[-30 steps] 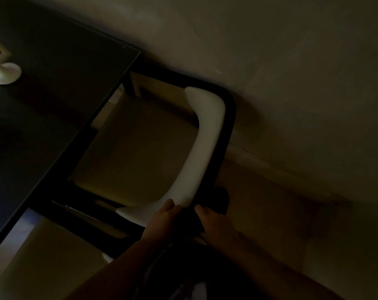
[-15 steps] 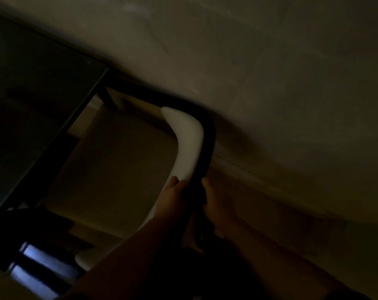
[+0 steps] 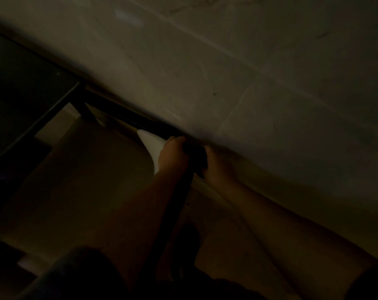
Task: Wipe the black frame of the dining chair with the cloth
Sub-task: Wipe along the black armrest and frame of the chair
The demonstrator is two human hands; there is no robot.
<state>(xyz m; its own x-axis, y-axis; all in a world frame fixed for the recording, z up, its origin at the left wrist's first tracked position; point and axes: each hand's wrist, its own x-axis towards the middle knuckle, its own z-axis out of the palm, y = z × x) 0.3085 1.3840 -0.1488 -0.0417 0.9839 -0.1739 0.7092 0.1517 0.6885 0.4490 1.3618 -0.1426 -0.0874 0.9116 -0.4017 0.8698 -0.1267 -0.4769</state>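
The black frame [image 3: 140,120] of the dining chair is being gripped at its far bend, near the wall [image 3: 248,83]. The left hand [image 3: 173,154] is being closed around it beside the white backrest [image 3: 151,144]. A dark cloth [image 3: 197,156], barely discernible, is being pressed there by the curled right hand [image 3: 218,165].
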